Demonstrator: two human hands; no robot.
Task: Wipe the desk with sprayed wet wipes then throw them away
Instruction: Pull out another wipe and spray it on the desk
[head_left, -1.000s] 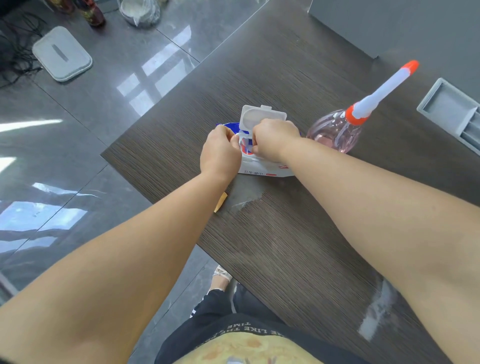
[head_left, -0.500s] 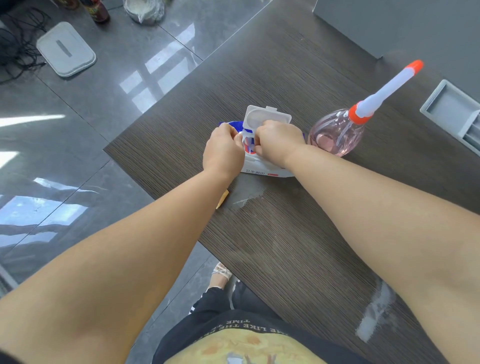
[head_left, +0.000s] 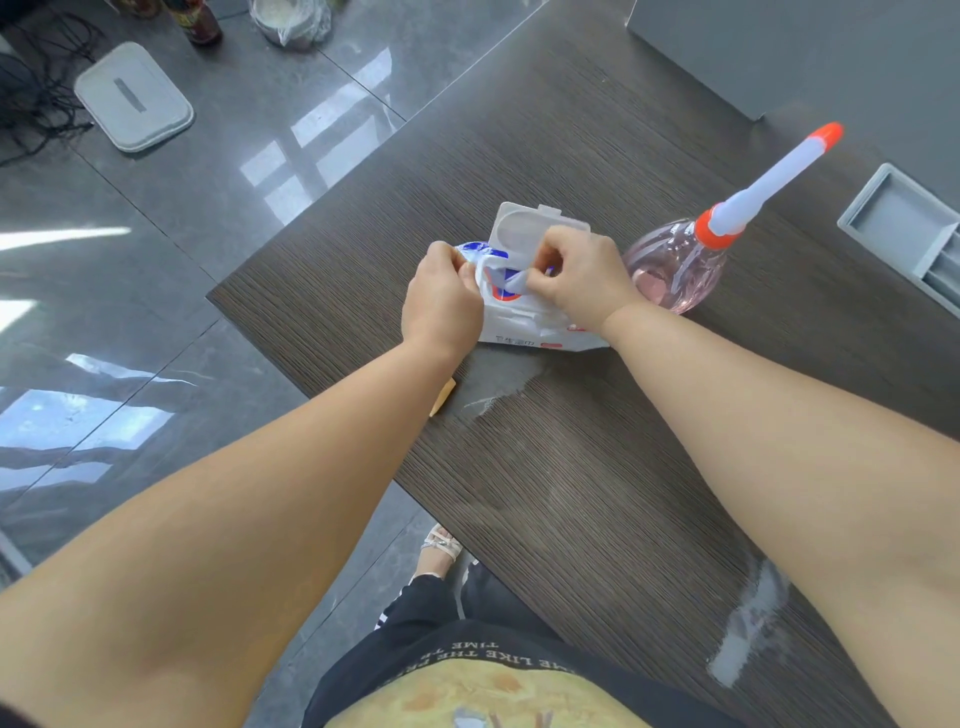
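Dark wood-grain desk (head_left: 571, 493), wipes pack (head_left: 524, 332) lying flat near its left edge, white flip lid (head_left: 524, 228) standing open. Left hand (head_left: 441, 301): fingers curled, gripping the pack's left end. Right hand (head_left: 582, 275): thumb and forefinger pinching a thin white sheet (head_left: 511, 283) at the pack opening, other fingers curled in; can't tell if it's a wipe or a seal film.

Pack is white with blue and red graphics. It has a line of print and a red tag along the near edge, too small to read.

Pink clear bottle (head_left: 675, 270) just right of the pack, behind the right wrist; orange collar, long white nozzle with orange tip, tilted up and right.

Wet patch (head_left: 498, 384) on the desk just in front of the pack, a second streak (head_left: 748, 634) near the right forearm.

Shirt (head_left: 467, 660) print, upside down from this view: "TIME" and "LIKE THE" legible, the rest cut off.

Grey recessed tray (head_left: 904, 228) at the desk's far right.
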